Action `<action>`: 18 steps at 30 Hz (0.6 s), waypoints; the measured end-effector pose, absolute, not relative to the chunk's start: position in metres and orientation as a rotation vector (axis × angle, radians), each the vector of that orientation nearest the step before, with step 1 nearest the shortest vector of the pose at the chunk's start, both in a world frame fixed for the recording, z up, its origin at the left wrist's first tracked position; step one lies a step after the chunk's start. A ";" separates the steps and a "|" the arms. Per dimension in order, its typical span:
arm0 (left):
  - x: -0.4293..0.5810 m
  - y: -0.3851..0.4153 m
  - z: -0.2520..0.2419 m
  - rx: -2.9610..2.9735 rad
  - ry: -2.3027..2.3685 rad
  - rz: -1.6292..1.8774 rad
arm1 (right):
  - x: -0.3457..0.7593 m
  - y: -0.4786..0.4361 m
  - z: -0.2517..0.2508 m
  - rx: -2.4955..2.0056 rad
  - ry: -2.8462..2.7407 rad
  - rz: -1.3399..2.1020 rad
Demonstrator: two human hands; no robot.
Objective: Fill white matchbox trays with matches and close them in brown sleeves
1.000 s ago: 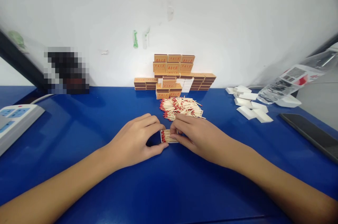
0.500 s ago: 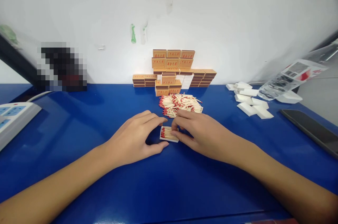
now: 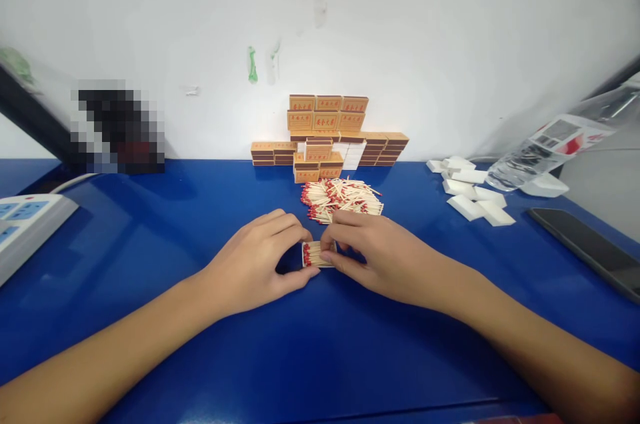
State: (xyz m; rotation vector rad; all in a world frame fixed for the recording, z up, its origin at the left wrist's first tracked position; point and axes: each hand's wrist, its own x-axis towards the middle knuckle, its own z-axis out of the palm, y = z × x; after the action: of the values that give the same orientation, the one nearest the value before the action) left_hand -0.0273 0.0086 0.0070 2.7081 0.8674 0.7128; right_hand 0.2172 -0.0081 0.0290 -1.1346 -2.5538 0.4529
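Working remotely, I see my left hand has just closed onto the matchbox tray beside it, likely steadying it; my right hand bunches fingertips over the matches, pinch unclear.

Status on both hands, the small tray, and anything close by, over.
Left hand astride white tray, grip unclear. Right hand fingertips at matches inside. Red heads lie leftward. Loose match pile just beyond.
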 end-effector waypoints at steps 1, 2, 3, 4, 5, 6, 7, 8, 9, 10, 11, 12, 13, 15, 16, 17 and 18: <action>-0.027 0.009 0.007 2.706 0.874 0.714 | 0.217 -0.008 0.029 -1.134 -2.560 0.452; -0.027 0.009 0.007 2.702 0.880 0.716 | 0.217 -0.008 0.029 -1.134 -2.570 0.450; -0.027 0.009 0.007 2.696 0.886 0.716 | 0.216 -0.008 0.029 -1.133 -2.577 0.449; -0.027 0.009 0.007 2.692 0.890 0.717 | 0.216 -0.008 0.029 -1.131 -2.577 0.448; -0.027 0.009 0.006 2.689 0.889 0.719 | 0.216 -0.008 0.029 -1.133 -2.570 0.443; -0.027 0.009 0.006 2.690 0.886 0.720 | 0.217 -0.008 0.029 -1.138 -2.563 0.438; -0.027 0.009 0.006 2.694 0.883 0.722 | 0.217 -0.008 0.028 -1.143 -2.563 0.433; -0.028 0.009 0.006 2.700 0.881 0.721 | 0.217 -0.008 0.028 -1.147 -2.569 0.427; -0.028 0.009 0.006 2.707 0.882 0.723 | 0.217 -0.008 0.028 -1.146 -2.576 0.423; -0.028 0.008 0.006 2.714 0.883 0.722 | 0.217 -0.008 0.028 -1.138 -2.584 0.424; -0.028 0.008 0.006 2.718 0.886 0.720 | 0.217 -0.008 0.028 -1.124 -2.585 0.429; -0.028 0.008 0.006 2.719 0.888 0.718 | 0.217 -0.008 0.028 -1.108 -2.581 0.440; -0.028 0.008 0.006 2.718 0.889 0.714 | 0.217 -0.007 0.027 -1.096 -2.571 0.451; -0.028 0.009 0.005 2.712 0.882 0.705 | 0.217 -0.007 0.027 -1.096 -2.548 0.470; -0.028 0.009 0.005 2.709 0.875 0.703 | 0.217 -0.006 0.026 -1.107 -2.537 0.472; -0.028 0.009 0.005 2.706 0.866 0.705 | 0.217 -0.006 0.025 -1.118 -2.528 0.466; -0.027 0.009 0.005 2.704 0.856 0.702 | 0.217 -0.005 0.025 -1.129 -2.522 0.456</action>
State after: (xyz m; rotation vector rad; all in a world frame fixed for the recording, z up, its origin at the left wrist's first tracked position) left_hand -0.0273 0.0088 0.0051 2.7041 0.8559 0.7022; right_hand 0.2171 -0.0052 0.0248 -1.1293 -2.5225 0.4556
